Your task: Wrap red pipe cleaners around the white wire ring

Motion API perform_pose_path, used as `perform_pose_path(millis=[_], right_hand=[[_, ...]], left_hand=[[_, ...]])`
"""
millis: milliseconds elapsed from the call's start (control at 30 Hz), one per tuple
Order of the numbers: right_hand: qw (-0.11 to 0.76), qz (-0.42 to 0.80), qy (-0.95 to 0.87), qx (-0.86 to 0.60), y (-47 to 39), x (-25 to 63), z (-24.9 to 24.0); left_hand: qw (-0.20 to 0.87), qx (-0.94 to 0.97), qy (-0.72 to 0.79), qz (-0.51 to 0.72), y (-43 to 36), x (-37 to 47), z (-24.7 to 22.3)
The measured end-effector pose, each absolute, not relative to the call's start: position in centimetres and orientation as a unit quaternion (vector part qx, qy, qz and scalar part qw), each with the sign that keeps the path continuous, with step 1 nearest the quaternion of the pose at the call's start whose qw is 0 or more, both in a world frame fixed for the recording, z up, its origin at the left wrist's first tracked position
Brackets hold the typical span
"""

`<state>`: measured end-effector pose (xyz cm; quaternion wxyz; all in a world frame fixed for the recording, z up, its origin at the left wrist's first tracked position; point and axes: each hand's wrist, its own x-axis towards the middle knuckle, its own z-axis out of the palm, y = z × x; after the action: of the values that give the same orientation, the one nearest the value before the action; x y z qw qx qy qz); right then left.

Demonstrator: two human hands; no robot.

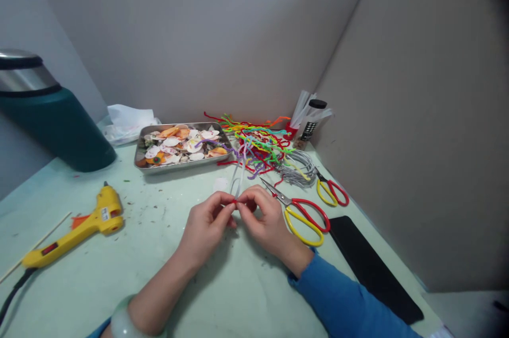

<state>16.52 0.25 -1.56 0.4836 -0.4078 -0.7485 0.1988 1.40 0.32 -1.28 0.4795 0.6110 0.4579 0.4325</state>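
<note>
My left hand [209, 221] and my right hand [262, 216] meet fingertip to fingertip over the middle of the table. Both pinch a small red piece [235, 203], mostly hidden by the fingers. From it pale, thin strips [237, 179] rise toward the heap of coloured fuzzy stems [258, 141]. Just right of my right hand lie large scissors [304, 213] with one red and one yellow handle loop. A metal tray [183, 168] of shells stands behind my left hand.
At the left are a yellow glue gun [85, 229], a thin stick [40, 242] and a large green bottle [59, 126]. Tissues [129, 118] stand at the back. Rightward are coiled grey wire [298, 168], smaller scissors [332, 192], a black-lidded jar [312, 123] and a black flat object [374, 269].
</note>
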Motion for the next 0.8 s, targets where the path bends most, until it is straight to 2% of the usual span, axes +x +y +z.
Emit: perform_pose_path(millis=[300,800], right_hand=[[0.478,0.159,-0.749,-0.43,0.33,16.27,-2.06],[0.501,0.283,-0.673,-0.465,0.39,15.67,-2.31]], left_hand=[[0.431,0.635,0.462,0.445,0.04,1.65,-1.28],[0.4,0.621,0.477,0.475,0.11,2.09,-1.73]])
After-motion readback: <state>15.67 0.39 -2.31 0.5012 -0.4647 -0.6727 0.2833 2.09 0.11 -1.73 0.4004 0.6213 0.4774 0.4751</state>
